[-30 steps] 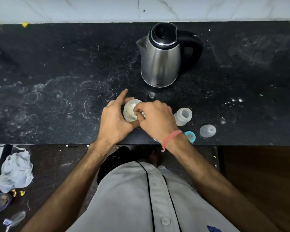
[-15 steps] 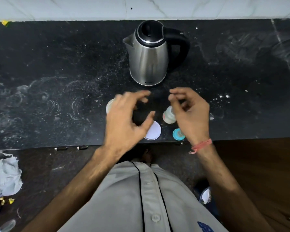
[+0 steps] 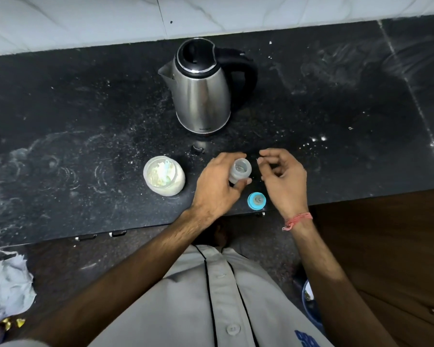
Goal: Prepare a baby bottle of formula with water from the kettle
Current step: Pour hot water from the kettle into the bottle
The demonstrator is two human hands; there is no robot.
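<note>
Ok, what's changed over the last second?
Both hands let go of the open formula jar. The left hand moved right and now grips the baby bottle; the right hand hovers beside it, holding nothing. The kettle and blue bottle ring stayed put.

Dusty black stone counter [image 3: 60, 126] against a white marble-tiled wall [image 3: 85, 18].

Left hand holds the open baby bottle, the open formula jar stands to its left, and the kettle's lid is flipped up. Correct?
Not quite. In the head view the kettle has its lid down, closed. The rest holds: the left hand grips the open bottle, with the open formula jar to its left.
</note>
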